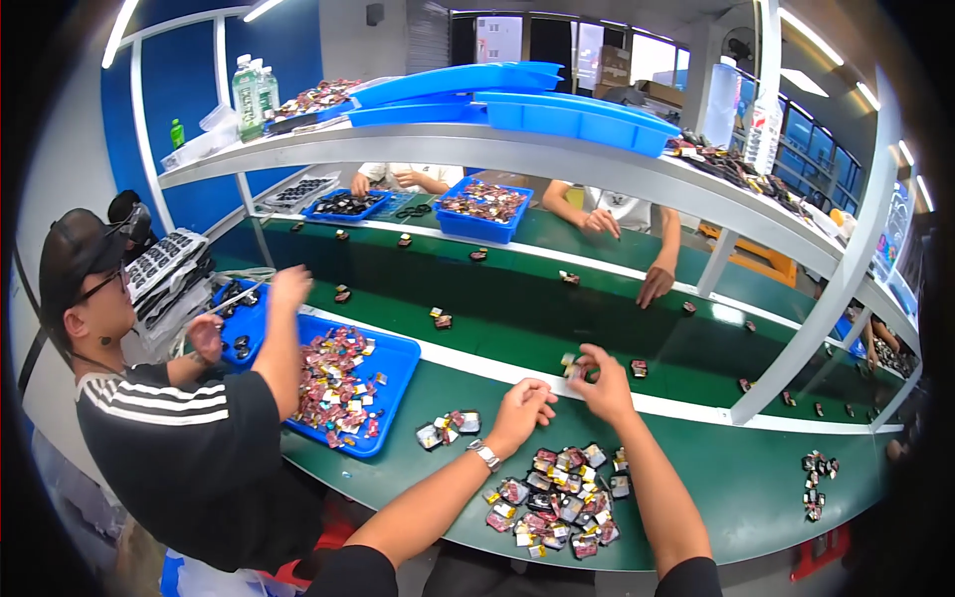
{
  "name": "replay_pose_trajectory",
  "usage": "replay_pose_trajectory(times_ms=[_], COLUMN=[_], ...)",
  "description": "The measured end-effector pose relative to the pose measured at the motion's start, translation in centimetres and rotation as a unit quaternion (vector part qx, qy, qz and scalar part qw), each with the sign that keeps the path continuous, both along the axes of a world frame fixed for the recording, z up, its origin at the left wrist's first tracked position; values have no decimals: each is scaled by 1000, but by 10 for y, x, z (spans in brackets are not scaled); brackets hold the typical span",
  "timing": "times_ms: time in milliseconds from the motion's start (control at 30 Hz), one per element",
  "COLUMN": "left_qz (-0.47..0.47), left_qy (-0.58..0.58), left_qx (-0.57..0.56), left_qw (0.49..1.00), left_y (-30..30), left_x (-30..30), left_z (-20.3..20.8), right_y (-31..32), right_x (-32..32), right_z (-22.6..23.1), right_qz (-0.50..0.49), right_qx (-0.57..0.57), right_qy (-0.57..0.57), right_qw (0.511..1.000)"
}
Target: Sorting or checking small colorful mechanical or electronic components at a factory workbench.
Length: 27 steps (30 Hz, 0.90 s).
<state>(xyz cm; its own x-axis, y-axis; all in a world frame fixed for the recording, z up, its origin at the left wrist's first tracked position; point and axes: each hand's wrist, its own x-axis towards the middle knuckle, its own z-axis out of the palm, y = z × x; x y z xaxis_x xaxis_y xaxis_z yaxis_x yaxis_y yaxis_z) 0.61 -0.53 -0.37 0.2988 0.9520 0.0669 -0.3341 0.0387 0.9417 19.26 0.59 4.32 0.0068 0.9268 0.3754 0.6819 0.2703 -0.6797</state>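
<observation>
My right hand (603,386) is over the white rail at the near edge of the conveyor. Between its fingers is a small electronic module (571,366), partly blurred. Just left of it, my left hand (524,412), with a watch on its wrist, has its fingers curled together; whatever they hold is hidden. Below, between my forearms, lies a pile of small modules (562,502) with black frames, dark red boards and yellow bits. A smaller cluster of modules (448,429) rests left of my left wrist. On the green belt, a module (639,368) lies right of my right hand.
To my left, a co-worker (179,438) reaches over a blue tray (403,360) of red parts. Spaced modules (441,318) lie along the conveyor (517,323). Across it are other workers' hands (655,284). A metal shelf (438,145) bearing blue trays (582,121) spans overhead; a post (811,323) stands right.
</observation>
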Motion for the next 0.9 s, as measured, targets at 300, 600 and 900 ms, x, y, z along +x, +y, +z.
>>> replay_pose_trajectory(times_ms=[300, 600, 900], left_qz=[-327, -240, -244], left_qy=[17, -49, 11], left_qx=[-92, -94, -55], left_qw=[940, 965, 968], left_y=[-2, -13, -17], left_x=[-10, 0, 0], left_z=[16, 26, 27], right_y=[-97, -96, -91], right_x=[3, -9, 3], right_z=[28, 4, 6], right_qz=[147, 34, 93], right_qx=[5, 124, 121], right_qy=[-68, -41, -126], right_qw=[987, 991, 980])
